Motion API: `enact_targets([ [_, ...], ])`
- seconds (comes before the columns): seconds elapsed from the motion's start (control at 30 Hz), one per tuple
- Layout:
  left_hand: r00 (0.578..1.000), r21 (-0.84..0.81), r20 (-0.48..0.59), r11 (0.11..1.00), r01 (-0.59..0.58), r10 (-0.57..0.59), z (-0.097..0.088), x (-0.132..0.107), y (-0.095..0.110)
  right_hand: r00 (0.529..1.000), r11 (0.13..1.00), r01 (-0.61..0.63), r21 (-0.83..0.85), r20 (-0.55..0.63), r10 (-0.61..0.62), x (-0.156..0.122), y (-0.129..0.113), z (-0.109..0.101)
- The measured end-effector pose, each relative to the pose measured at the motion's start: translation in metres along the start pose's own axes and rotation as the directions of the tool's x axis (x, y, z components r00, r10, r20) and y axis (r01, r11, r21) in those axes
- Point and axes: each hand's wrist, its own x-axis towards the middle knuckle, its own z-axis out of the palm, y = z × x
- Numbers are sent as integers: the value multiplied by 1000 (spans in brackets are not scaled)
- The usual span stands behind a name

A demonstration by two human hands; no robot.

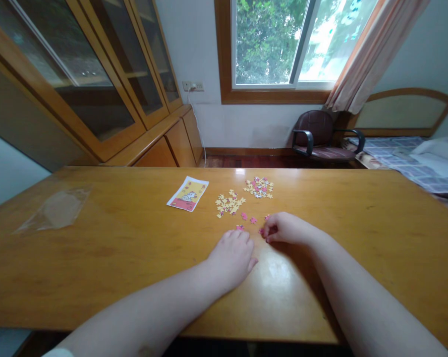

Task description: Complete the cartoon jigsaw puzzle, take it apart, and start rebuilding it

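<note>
My right hand (pixel 283 228) is closed in a pinch on a pink jigsaw puzzle piece (pixel 261 231) at the table surface. My left hand (pixel 233 255) rests palm down to its left, fingers bent forward and thumb apart. Just beyond those fingertips, which are partly hidden, lies another pink piece (pixel 240 227). A few loose pink pieces (pixel 253 220) are scattered ahead of both hands. Behind them sits a pile of mostly yellow pieces (pixel 227 204). Farther back on the right is a mixed pile of yellow, pink and white pieces (pixel 259 187).
A printed picture card (pixel 189 194) in yellow and pink lies left of the piles. At the far left of the wooden table (pixel 135 248) is a clear plastic bag (pixel 60 208). Beyond the table stand a glass-door cabinet (pixel 142 119) and an armchair (pixel 316 131).
</note>
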Motion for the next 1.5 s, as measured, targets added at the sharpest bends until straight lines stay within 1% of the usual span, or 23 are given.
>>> enact_targets([
  [0.1,995,-39,-27,995,-95,95,5,1,-1,999,998,-37,-50,25,39,-1,5,-4],
  [0.2,977,-68,-41,975,-211,209,14,4,-4,997,993,-76,-90,15,78,-1,11,-9],
  [0.27,970,-89,-11,966,-244,244,20,7,-6,996,990,-78,-121,-43,74,1,15,-12],
  [0.33,964,-109,16,959,-261,265,24,9,-9,989,985,-90,-149,-130,71,3,17,-13],
  [0.4,961,-126,18,955,-270,275,24,10,-11,976,984,-117,-137,-199,89,4,19,-13],
  [0.47,960,-137,6,951,-276,279,22,10,-12,966,984,-142,-103,-229,116,4,22,-14],
  [0.57,956,-132,4,947,-292,295,16,9,-11,968,993,-117,-30,-226,107,2,26,-17],
  [0.63,956,-120,-2,949,-290,292,13,7,-8,978,997,-79,5,-193,78,0,27,-19],
  [0.7,960,-111,-18,954,-280,280,12,6,-5,984,995,-90,-42,-159,82,-2,27,-21],
  [0.8,954,-106,-35,948,-299,297,13,3,-3,978,972,-164,-168,-156,139,-2,25,-23],
  [0.9,941,-101,-35,936,-338,336,15,2,-1,973,963,-195,-184,-159,167,-1,26,-23],
  [1.0,939,-91,-34,935,-343,341,16,2,0,971,966,-210,-148,-151,188,-1,28,-23],
  [1.07,940,-81,-32,937,-341,339,18,2,1,972,969,-215,-121,-124,200,-1,30,-24],
  [1.13,941,-70,-35,938,-339,338,19,2,2,979,979,-192,-67,-88,186,-2,30,-25],
  [1.23,943,-66,-34,941,-333,331,21,1,3,991,985,-102,138,-69,113,-1,29,-23],
  [1.3,947,-67,-32,944,-323,321,22,1,4,993,960,-48,275,-90,75,1,28,-20],
  [1.33,950,-66,-36,948,-311,309,22,1,5,993,950,-28,310,-98,61,2,27,-17],
  [1.43,964,-59,-51,963,-265,262,24,1,7,994,953,22,304,-113,13,4,23,-10],
  [1.5,967,-61,-43,965,-254,252,25,0,8,994,959,40,280,-112,-8,5,20,-7],
])
